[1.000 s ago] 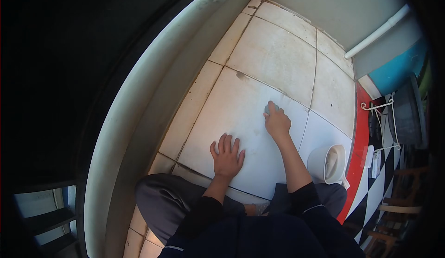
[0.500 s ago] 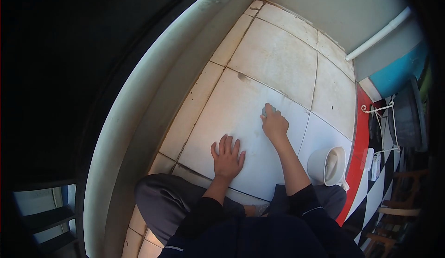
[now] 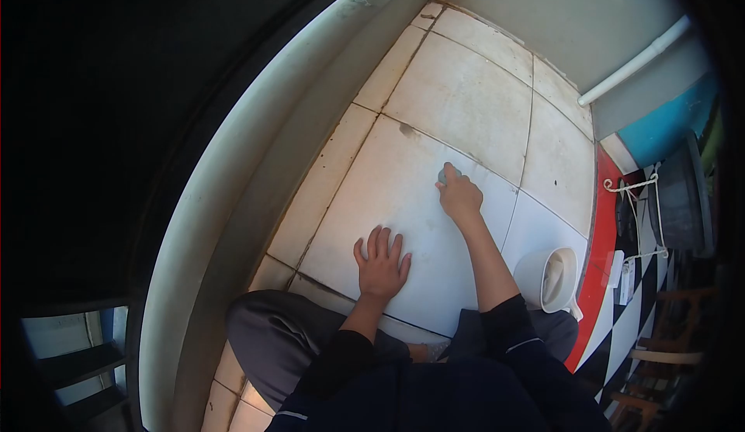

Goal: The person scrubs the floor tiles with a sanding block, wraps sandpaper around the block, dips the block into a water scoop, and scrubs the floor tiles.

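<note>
Right hand has slid a bit farther out from the body since the last frame, taking the small blue-green object with it. Left hand hasn't shifted.

Grip status: right is closed on the blue-green object, fingers curled, index laid over it. Most of it is covered by the hand, so can't tell exactly what it is. It sits on the large white tile, close to the grout line at the tile's far edge. Left holds nothing visible: palm down on the same tile, fingers spread, nearer the body.

White pitcher is beside the right knee, handle towards the red strip; something pale inside, can't make it out. Past the strip: black-and-white checkered floor, white wire rack, dark tub. White pipe runs along the grey wall at the far end.
</note>
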`<state>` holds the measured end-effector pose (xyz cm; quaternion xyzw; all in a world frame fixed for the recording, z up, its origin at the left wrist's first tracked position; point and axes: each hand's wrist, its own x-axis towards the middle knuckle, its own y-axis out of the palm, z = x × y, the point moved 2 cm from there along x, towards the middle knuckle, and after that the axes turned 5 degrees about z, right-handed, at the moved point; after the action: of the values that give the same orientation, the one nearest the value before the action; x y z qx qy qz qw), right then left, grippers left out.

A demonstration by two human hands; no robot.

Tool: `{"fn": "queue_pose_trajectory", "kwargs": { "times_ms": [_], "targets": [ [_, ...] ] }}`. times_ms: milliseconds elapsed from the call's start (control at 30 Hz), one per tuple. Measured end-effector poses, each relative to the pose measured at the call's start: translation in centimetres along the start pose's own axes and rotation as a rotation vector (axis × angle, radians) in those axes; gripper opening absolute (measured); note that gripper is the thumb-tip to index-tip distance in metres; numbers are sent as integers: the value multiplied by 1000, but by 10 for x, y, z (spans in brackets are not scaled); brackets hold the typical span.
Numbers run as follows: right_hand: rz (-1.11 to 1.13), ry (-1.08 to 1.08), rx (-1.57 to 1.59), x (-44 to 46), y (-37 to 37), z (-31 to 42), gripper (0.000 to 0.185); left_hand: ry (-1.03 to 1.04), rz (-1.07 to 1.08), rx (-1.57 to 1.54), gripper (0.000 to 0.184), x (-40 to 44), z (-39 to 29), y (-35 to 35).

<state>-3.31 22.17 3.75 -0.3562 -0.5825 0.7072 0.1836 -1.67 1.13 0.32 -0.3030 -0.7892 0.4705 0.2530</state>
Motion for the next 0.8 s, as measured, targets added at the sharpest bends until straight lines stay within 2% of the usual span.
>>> {"fn": "queue_pose_trajectory", "kwargs": {
  "times_ms": [133,333,433,633,800],
  "targets": [
    [30,-7,-7,-15,-4,6,43,10,-7,5,40,1,1,1],
    [-66,49,26,71,-22,9,39,2,5,1,40,1,1,2],
    [-18,47,5,66,-21,7,40,-1,9,-3,40,1,0,1],
    [-29,-46,27,-22,5,10,40,-1,6,-6,40,1,1,2],
    [-96,27,53,35,-10,13,37,5,1,-3,40,0,0,2]
  ]
}}
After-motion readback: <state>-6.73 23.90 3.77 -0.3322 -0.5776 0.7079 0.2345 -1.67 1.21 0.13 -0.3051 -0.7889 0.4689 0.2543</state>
